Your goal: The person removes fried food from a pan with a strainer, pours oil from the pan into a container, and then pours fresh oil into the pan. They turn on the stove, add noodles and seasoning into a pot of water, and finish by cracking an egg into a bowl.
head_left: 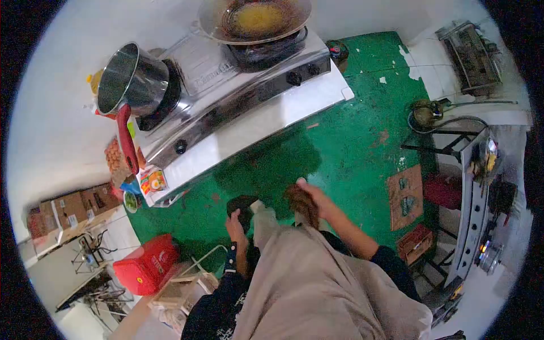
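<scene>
My left hand [235,226] hangs low in the middle of the view, beside a dark shoe [242,208]. My right hand [315,195] is further right, next to a brown shoe [301,207]. Both hands are small and blurred, and their fingers cannot be made out well; I see no object clearly held in either. Beyond them is a metal stove [238,93] on a white table. A steel pot [148,79] with a red handle sits on its left burner, and a wide wok [255,34] with yellowish contents on its right burner.
A noodle packet [153,181] lies at the table's left corner. A red container [147,265] and cardboard boxes [73,211] are at left. On the green floor [351,141] at right lies a brown mat [406,198], beside another stove [470,226] on a black frame.
</scene>
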`<state>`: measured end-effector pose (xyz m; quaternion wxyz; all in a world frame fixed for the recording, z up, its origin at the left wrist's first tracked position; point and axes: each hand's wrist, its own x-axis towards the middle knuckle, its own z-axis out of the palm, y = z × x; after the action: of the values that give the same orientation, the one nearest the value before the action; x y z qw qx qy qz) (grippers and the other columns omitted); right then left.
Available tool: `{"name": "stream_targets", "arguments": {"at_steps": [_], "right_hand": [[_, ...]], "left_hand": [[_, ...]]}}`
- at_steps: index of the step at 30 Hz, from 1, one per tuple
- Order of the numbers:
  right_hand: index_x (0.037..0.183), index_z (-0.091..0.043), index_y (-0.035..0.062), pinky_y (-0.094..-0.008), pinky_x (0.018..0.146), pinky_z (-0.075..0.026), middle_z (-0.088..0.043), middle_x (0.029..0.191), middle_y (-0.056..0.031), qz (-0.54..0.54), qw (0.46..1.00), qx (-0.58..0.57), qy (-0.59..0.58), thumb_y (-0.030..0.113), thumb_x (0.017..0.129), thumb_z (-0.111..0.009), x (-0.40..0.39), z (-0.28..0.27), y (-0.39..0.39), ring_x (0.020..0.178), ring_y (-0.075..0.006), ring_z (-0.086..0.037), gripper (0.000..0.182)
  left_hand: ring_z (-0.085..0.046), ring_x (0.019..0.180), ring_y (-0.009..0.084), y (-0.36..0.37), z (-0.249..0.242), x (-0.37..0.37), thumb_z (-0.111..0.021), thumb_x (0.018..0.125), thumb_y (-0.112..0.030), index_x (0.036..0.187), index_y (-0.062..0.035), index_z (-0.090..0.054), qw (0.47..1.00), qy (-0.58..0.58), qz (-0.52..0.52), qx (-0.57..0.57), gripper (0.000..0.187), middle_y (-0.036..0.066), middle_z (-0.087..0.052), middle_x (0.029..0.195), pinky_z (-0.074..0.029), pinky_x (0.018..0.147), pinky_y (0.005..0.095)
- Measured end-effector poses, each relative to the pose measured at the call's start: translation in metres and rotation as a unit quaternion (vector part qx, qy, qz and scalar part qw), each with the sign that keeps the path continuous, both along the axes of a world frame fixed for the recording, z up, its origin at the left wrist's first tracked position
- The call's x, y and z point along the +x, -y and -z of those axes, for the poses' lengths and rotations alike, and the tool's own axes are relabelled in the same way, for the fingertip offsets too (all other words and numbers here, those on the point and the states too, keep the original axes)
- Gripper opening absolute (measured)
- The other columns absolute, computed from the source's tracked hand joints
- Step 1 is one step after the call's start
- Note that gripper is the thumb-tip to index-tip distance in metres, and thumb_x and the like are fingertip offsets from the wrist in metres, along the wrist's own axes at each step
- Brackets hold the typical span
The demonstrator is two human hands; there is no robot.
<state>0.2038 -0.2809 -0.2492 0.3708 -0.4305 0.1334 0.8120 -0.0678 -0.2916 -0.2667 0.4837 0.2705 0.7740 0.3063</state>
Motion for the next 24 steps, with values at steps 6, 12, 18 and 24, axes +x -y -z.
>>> {"name": "stream_targets", "arguments": {"at_steps": [6,12,18,24], "right_hand": [[0.118,-0.050,0.0025,-0.0340,0.088,-0.045,-0.058,0.111,-0.0093,0.041,0.981,0.140,0.129,0.016,0.079,-0.056,0.086,-0.034,-0.004,0.099,-0.0217,-0.057,0.042],[0.116,-0.053,0.0029,-0.0331,0.080,-0.048,-0.060,0.102,-0.0090,-0.017,0.938,0.246,0.244,0.016,0.076,-0.055,0.093,0.037,-0.027,0.086,-0.0196,-0.059,0.042],[0.092,-0.062,0.0004,-0.0355,0.071,-0.049,-0.062,0.083,-0.0093,-0.359,0.886,0.100,0.276,0.044,0.078,-0.063,0.015,0.124,-0.073,0.068,-0.0228,-0.058,0.046],[0.072,-0.063,-0.0011,-0.0398,0.078,-0.046,-0.063,0.082,-0.0153,-0.675,0.509,0.292,0.447,0.053,0.073,-0.065,-0.038,0.405,-0.081,0.077,-0.0296,-0.060,0.055]], "left_hand": [[-0.055,0.092,0.0330,0.001,0.000,-0.020,-0.059,0.077,-0.027,0.107,0.0052,-0.054,0.964,-0.224,0.146,0.008,0.044,0.022,-0.059,0.100,-0.042,0.084,0.0388],[-0.054,0.096,0.0267,-0.008,0.016,-0.010,-0.057,0.072,-0.015,0.109,0.0041,-0.052,0.996,-0.067,0.049,0.041,0.042,0.018,-0.058,0.107,-0.041,0.085,0.0361],[-0.054,0.095,0.0221,0.052,0.030,-0.009,-0.055,0.072,-0.010,0.114,0.0042,-0.048,0.994,-0.100,-0.042,0.010,0.045,0.015,-0.055,0.110,-0.043,0.082,0.0322],[-0.054,0.090,0.0212,0.217,0.136,-0.003,-0.051,0.078,-0.008,0.122,0.0029,-0.045,0.945,0.000,-0.325,0.041,0.045,0.010,-0.053,0.109,-0.046,0.080,0.0324]]}}
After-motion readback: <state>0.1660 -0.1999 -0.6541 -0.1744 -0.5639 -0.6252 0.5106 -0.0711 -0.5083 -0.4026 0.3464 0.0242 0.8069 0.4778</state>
